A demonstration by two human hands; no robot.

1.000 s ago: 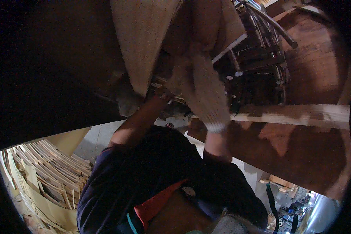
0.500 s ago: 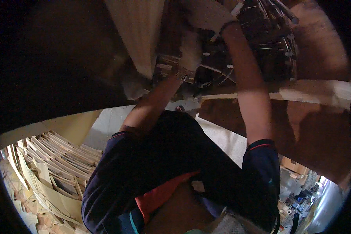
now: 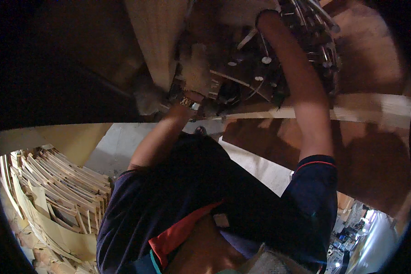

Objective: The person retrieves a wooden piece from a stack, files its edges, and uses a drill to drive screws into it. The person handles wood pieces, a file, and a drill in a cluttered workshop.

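Note:
My left hand (image 3: 197,68), in what looks like a pale glove with a metal-band watch (image 3: 190,103) at the wrist, reaches in beside an upright wooden post (image 3: 157,41). Its fingers fade into blur and shadow. Farther up, my right hand (image 3: 244,13), also pale and seemingly gloved, is smeared near the top edge above a jumble of tools. A thin pale strip (image 3: 246,39) lies just below it; I cannot tell whether the hand touches it. Metal rods or tool shafts (image 3: 313,16) are heaped to its right. A long thin stick (image 3: 233,78) lies between my forearms.
A pale wooden edge (image 3: 365,107) runs along the front of the tool-filled space, with a brown panel (image 3: 370,155) below it. Curved wooden strips (image 3: 68,178) are stacked at the lower left. Small machine-like items (image 3: 347,239) show at the lower right. A dark surface (image 3: 55,91) fills the upper left.
My left hand has moved left, closer to the wooden post. My right hand has shifted slightly up and left, and its forearm leans more. The whole view has shifted a little.

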